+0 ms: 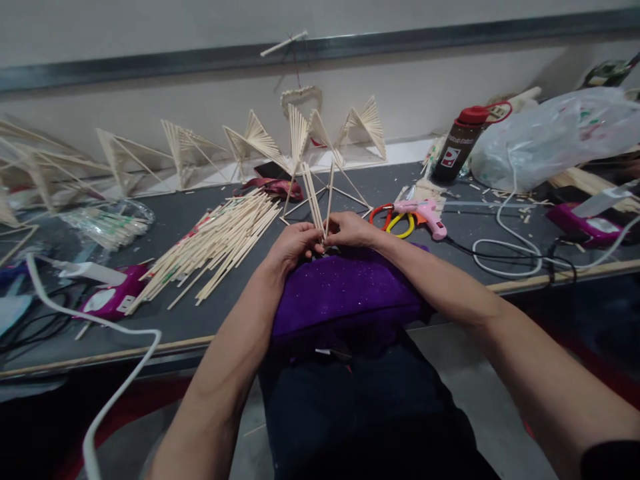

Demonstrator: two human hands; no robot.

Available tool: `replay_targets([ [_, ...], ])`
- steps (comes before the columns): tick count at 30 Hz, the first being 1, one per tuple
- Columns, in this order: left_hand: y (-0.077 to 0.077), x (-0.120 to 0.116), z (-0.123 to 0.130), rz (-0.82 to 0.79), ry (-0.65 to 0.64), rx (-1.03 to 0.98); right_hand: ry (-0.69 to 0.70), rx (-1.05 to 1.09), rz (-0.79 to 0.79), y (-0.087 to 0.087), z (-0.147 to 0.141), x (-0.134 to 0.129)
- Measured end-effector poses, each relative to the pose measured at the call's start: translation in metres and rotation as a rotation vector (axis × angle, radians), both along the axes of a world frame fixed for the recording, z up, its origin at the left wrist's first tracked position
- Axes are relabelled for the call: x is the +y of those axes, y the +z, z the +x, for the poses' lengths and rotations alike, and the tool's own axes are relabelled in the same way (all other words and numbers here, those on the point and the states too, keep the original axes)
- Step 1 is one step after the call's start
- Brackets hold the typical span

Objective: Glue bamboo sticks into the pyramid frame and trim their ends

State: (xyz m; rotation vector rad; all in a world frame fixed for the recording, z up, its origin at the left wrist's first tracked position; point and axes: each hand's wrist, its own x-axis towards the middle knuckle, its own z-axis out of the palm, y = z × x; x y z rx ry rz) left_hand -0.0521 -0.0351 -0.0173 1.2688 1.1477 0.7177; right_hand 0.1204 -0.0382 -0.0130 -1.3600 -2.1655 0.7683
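Both hands meet above a purple cloth [350, 287] at the table's front edge. My left hand [295, 243] is closed in a pinch on the lower ends of several thin wooden sticks [313, 197], which point up and away. Fingertips of my right hand [350, 230] close beside it on another wooden stick [330, 197], slanting up from the same spot. The exact contact between the stick ends is hidden by the fingers. Just beyond, an open stick frame [350, 195] rests on the dark table. A loose pile of wooden sticks [225, 237] lies left of my hands.
A pink glue gun [423, 212] and red-and-yellow-handled scissors [403, 223] lie to the right. Behind them are a dark bottle [455, 150] and a plastic bag [555, 137]. Fanned stick structures [260, 140] line the wall. White cables [510, 247] cross the table [240, 310].
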Motion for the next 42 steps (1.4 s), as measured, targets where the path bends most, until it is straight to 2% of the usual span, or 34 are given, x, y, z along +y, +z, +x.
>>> replay_targets([
  [14,0.001,-0.001,0.002,0.012,0.027,0.016,0.034,-0.045,0.031,0.003,0.000,-0.001],
  [26,0.000,0.012,-0.005,-0.028,-0.034,0.050,0.042,-0.065,0.067,-0.002,0.002,0.004],
  [35,0.004,0.022,-0.005,-0.036,-0.066,0.100,0.037,-0.056,0.054,0.000,0.002,0.003],
  [42,0.003,0.023,-0.005,-0.043,-0.071,0.081,0.030,-0.047,0.053,-0.002,0.002,0.004],
])
